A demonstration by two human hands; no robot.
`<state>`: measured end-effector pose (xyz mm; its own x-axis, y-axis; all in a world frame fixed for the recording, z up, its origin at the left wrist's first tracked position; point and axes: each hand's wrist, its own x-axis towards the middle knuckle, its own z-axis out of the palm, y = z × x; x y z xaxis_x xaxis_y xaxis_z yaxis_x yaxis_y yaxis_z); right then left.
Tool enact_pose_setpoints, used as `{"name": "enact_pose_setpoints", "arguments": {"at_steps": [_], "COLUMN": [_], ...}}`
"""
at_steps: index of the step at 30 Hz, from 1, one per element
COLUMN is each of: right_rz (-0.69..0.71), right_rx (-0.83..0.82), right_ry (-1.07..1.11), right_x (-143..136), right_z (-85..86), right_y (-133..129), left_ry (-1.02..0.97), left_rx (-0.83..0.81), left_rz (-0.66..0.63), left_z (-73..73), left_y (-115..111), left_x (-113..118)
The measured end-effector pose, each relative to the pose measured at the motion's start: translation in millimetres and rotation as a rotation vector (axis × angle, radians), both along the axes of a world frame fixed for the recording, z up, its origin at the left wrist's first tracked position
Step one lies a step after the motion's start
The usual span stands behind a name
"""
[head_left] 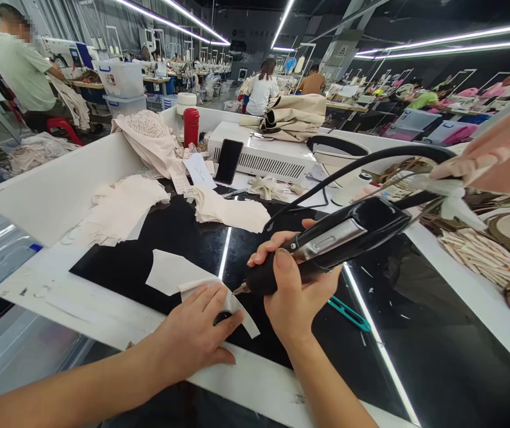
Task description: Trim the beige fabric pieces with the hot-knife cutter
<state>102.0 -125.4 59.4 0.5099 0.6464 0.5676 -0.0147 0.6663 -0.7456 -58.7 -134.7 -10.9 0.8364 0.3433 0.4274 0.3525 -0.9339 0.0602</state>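
Note:
My right hand is wrapped around a black corded hand tool with a silver lever and a pointed metal tip. The tip comes down at the edge of a pale fabric piece lying on the glossy black work surface. My left hand lies on that fabric with its fingers stretched out, pressing it down. Part of the fabric looks folded over beside the fingers. Behind my right wrist lies a teal plastic tool.
Stacked pale fabric pieces and a larger pile lie farther back. A phone leans near a white vented box and a red bottle. The tool's cable arches up right. Co-workers sit beyond the white side panel.

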Motion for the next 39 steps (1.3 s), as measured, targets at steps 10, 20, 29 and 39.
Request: {"name": "enact_pose_setpoints", "arguments": {"at_steps": [10,20,29,39], "right_rz": [-0.052,-0.071,-0.07,-0.026], "right_rx": [-0.017,-0.038,-0.026,-0.03], "right_ry": [-0.008,0.005,0.014,-0.012], "right_x": [-5.7,-10.6,-9.4,-10.5], "right_z": [3.3,4.9,6.8,2.7], "right_y": [-3.7,-13.1,-3.5,1.8], "left_ry": [0.006,-0.009,0.045,0.045], "left_rx": [-0.082,-0.107,-0.12,-0.14], "left_rz": [-0.023,0.006,-0.004,-0.008], "left_z": [9.7,7.4,8.2,5.6], "left_y": [11.1,7.4,9.3,8.9], "left_x": [-12.2,-18.6,-18.9,-18.5]}}
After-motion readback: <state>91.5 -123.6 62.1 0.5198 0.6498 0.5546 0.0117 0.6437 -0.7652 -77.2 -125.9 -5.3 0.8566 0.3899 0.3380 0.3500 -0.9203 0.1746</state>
